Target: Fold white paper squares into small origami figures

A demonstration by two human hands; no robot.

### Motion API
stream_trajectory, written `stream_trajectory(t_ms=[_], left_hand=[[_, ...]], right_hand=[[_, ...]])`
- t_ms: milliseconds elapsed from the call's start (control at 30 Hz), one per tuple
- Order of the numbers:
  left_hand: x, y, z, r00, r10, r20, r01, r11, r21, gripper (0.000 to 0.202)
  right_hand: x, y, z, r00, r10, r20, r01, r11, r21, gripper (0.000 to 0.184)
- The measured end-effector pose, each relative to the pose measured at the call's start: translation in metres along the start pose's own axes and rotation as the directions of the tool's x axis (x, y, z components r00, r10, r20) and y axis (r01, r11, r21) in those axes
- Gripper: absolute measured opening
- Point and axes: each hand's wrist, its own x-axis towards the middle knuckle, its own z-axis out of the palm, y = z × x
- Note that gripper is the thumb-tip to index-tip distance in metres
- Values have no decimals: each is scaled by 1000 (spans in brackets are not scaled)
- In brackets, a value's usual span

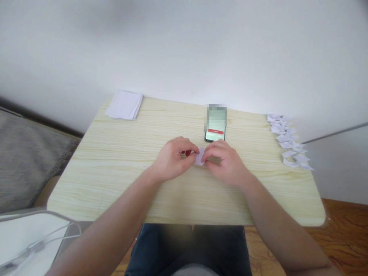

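Both hands meet over the middle of the light wooden table (115, 168). My left hand (172, 159) and my right hand (224, 161) pinch a small folded piece of pale paper (200, 157) between their fingertips. The fingers of both hands are curled and pressed on the paper. Something red shows under the left hand's fingers; I cannot make out what it is. A phone (215, 126) with a lit screen lies just beyond the hands.
A stack of white paper sheets (124, 105) lies at the far left corner. Several folded white paper pieces (288, 141) lie along the right edge. A white wall stands behind the table. A white object with a cable (31, 241) sits at lower left.
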Motion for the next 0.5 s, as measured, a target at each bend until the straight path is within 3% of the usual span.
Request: stream_trajectory(t_ms=[100, 167, 500], left_hand=[[1, -4, 1, 996, 34, 77, -48, 980, 194, 5], [1, -5, 3, 992, 37, 120, -69, 959, 276, 6], [-1, -1, 8, 986, 8, 165, -70, 926, 371, 16]], right_hand=[[-6, 1, -2, 991, -25, 129, 37, 995, -89, 23], [-13, 2, -3, 988, -26, 154, 48, 989, -141, 24], [-42, 9, 1, 997, -44, 69, 62, 961, -270, 16]])
